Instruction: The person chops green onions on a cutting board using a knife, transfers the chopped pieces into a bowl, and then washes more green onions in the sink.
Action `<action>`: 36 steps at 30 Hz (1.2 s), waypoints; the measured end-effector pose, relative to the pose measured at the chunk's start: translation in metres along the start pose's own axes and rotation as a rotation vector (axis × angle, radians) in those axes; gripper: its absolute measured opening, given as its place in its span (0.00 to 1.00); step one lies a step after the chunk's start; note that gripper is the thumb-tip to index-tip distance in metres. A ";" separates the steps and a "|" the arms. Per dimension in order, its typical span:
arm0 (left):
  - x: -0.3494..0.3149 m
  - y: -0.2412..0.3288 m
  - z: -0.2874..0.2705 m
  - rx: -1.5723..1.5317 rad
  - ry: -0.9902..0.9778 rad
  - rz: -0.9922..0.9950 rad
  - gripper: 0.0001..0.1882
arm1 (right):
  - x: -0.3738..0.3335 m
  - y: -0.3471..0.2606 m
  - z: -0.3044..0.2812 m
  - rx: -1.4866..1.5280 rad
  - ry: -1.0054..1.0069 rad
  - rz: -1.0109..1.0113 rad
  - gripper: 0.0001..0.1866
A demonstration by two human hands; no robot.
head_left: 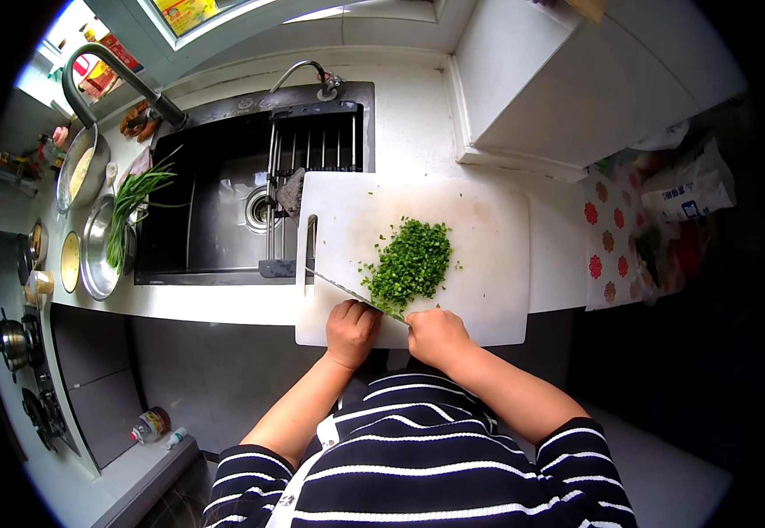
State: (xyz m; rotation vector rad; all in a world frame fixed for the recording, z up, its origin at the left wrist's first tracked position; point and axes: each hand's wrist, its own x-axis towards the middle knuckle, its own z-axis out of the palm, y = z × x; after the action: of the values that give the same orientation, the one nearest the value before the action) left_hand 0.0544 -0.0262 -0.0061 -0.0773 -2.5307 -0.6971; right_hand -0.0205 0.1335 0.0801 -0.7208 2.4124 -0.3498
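Note:
A white cutting board (pixel 483 255) lies at the counter's front edge, its near side reaching past it. On it rests a loose heap of finely chopped green chives or scallions (pixel 410 264), with small bits scattered around. My right hand (pixel 438 337) is closed around a kitchen knife (pixel 347 289) at the board's near side. The blade points to the left and away, along the heap's near left edge, with green bits clinging to it. Just below the blade is my left hand (pixel 353 333), its fingers curled in; whatever they may hold is hidden.
Left of the board is a dark sink (pixel 224 238) with a metal rack and a grey faucet (pixel 131 79). Beyond it stand a metal bowl holding long green stalks (pixel 133 207) and a pan (pixel 74 180). A white wall unit (pixel 523 97) rises behind; bags (pixel 690 180) lie right.

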 end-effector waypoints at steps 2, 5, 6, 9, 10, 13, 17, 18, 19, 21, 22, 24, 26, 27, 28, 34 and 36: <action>0.002 0.001 0.000 -0.002 0.026 0.013 0.07 | 0.002 -0.003 0.000 -0.019 -0.029 0.010 0.09; 0.000 0.000 -0.001 0.011 0.006 0.005 0.06 | 0.012 -0.011 0.002 -0.044 -0.074 0.025 0.09; -0.001 -0.001 -0.001 0.017 -0.009 -0.001 0.06 | 0.016 -0.014 0.005 -0.037 -0.066 0.028 0.09; -0.003 -0.001 -0.002 -0.033 -0.022 -0.003 0.07 | 0.025 -0.022 0.004 -0.026 -0.075 0.042 0.09; -0.002 0.000 -0.004 -0.034 -0.022 -0.007 0.08 | 0.028 -0.024 0.003 -0.023 -0.082 0.048 0.10; 0.001 0.005 -0.009 -0.046 -0.022 -0.003 0.10 | 0.032 -0.004 0.002 0.188 0.015 0.017 0.09; 0.004 0.003 0.000 -0.074 -0.011 0.014 0.10 | 0.017 0.003 -0.005 0.180 0.080 0.072 0.09; 0.006 0.004 0.003 -0.080 -0.004 0.012 0.09 | 0.013 0.003 -0.006 0.148 0.073 0.065 0.09; 0.005 0.003 0.006 -0.077 -0.014 0.008 0.08 | 0.009 0.003 -0.007 0.116 0.067 0.059 0.09; 0.004 0.001 0.012 -0.072 -0.034 0.003 0.07 | 0.003 0.002 -0.010 0.062 0.041 0.055 0.09; 0.004 0.001 0.013 -0.066 -0.039 0.000 0.06 | 0.001 0.001 -0.012 0.040 0.019 0.056 0.09; 0.008 0.004 0.007 -0.046 -0.058 -0.006 0.05 | 0.000 0.000 -0.012 0.014 -0.012 0.064 0.09; 0.009 0.003 0.004 -0.033 -0.065 -0.002 0.05 | 0.002 -0.001 -0.011 -0.004 -0.030 0.085 0.09; 0.009 0.003 0.003 -0.027 -0.070 0.000 0.05 | 0.005 -0.001 -0.007 -0.003 -0.038 0.088 0.09; 0.009 0.003 0.002 -0.030 -0.061 -0.005 0.05 | 0.011 -0.002 -0.002 -0.002 -0.046 0.092 0.09; 0.007 0.005 -0.001 -0.048 -0.046 -0.031 0.06 | 0.026 -0.006 -0.008 0.128 -0.012 0.116 0.09; 0.006 0.005 0.002 -0.066 -0.029 -0.046 0.06 | 0.023 -0.001 -0.005 0.181 0.028 0.113 0.09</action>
State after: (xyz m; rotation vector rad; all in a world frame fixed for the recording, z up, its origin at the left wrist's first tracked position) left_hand 0.0491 -0.0217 -0.0022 -0.0526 -2.5441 -0.8034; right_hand -0.0387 0.1203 0.0740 -0.4998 2.3976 -0.5271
